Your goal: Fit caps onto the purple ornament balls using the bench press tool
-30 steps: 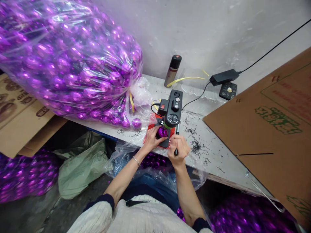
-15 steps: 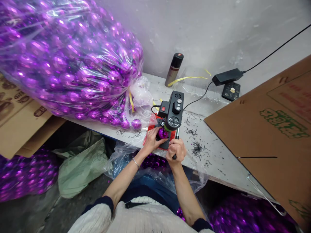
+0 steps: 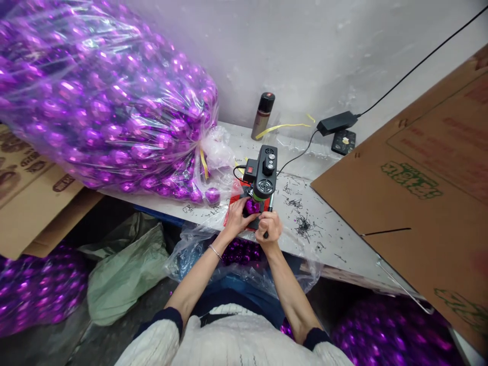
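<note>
A small black bench drill press (image 3: 266,170) with a red switch stands on a red mat (image 3: 232,209) on the white table. Under its head sits a shiny purple ball (image 3: 252,206). My left hand (image 3: 237,219) grips this ball from the left, thumb at the near side and fingers at the far side. My right hand (image 3: 270,227) is closed around the press's lever handle (image 3: 266,235), whose black end pokes out below the fist. The spot where the press head meets the ball is partly hidden by the head itself.
A large clear bag of purple balls (image 3: 114,112) fills the left. One loose purple ball (image 3: 212,195) lies near its tied neck. Behind stand a spray can (image 3: 263,116) and a power adapter (image 3: 337,123). Black shavings (image 3: 303,225) litter the table; a cardboard box (image 3: 412,203) borders the right.
The view has shifted slightly, so the press and table items appear further left. Both hands keep their grips on the ball and the lever.
</note>
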`<state>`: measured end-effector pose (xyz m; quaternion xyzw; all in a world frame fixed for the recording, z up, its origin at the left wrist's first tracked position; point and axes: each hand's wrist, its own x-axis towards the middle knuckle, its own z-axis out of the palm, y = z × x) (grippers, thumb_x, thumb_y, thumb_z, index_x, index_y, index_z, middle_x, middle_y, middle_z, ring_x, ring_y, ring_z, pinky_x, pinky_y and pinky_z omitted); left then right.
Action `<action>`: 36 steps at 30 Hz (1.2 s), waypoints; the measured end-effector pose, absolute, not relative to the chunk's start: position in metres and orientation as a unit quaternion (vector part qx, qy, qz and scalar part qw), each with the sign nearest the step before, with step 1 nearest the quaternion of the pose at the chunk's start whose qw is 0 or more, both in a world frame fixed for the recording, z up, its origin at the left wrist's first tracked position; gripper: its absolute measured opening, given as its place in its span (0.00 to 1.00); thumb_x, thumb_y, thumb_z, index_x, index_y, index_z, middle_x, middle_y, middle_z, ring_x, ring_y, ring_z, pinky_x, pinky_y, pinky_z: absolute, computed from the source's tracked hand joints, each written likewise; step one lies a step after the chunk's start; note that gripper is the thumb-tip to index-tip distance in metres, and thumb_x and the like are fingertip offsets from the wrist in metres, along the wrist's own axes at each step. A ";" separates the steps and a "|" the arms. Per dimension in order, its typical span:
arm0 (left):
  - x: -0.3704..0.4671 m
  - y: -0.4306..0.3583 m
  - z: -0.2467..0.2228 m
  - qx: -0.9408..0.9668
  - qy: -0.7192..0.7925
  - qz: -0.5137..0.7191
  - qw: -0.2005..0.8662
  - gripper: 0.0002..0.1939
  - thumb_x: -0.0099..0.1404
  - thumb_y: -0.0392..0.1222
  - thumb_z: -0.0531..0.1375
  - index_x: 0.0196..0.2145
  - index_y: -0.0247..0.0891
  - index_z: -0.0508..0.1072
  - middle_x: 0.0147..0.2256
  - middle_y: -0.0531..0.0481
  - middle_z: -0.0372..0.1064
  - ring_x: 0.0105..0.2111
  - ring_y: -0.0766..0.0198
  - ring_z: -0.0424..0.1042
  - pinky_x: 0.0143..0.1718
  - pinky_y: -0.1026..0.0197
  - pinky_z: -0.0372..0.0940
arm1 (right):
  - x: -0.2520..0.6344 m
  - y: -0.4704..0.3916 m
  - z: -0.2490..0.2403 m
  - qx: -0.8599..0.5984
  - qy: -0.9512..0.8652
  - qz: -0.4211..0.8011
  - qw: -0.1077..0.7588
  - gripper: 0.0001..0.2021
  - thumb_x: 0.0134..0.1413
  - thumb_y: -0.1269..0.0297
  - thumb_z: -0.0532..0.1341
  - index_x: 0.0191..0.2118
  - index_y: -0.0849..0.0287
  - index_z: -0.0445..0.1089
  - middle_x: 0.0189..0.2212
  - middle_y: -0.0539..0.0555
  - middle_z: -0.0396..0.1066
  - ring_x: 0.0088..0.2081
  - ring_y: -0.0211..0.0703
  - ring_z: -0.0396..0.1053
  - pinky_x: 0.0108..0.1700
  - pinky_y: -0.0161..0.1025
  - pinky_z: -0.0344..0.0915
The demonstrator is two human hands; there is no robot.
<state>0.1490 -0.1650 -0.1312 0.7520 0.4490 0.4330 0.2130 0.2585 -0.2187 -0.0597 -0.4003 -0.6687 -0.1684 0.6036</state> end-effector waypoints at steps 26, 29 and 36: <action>0.080 -0.098 -0.072 0.714 0.600 0.353 0.072 0.20 0.72 0.35 0.45 0.50 0.28 0.73 0.49 0.31 0.71 0.53 0.48 0.69 0.56 0.46 0.63 | 0.256 -0.230 -0.014 -0.461 -0.648 -0.096 0.599 0.13 0.60 0.79 0.52 0.27 0.56 0.60 0.24 0.49 0.64 0.28 0.35 0.63 0.31 0.35 0.60; 0.070 -0.043 -0.048 0.712 0.671 0.194 0.070 0.24 0.66 0.28 0.47 0.57 0.25 0.68 0.58 0.27 0.64 0.58 0.43 0.64 0.58 0.45 0.59 | 0.256 -0.231 -0.016 -0.461 -0.649 -0.096 0.597 0.13 0.60 0.78 0.52 0.27 0.56 0.60 0.24 0.49 0.64 0.28 0.36 0.64 0.31 0.36 0.60; 0.056 -0.022 -0.038 0.698 0.695 0.140 0.100 0.25 0.64 0.32 0.55 0.59 0.23 0.65 0.56 0.23 0.64 0.55 0.38 0.68 0.56 0.44 0.61 | 0.257 -0.231 -0.020 -0.464 -0.654 -0.098 0.590 0.12 0.61 0.76 0.52 0.28 0.56 0.61 0.24 0.49 0.65 0.28 0.36 0.65 0.31 0.36 0.61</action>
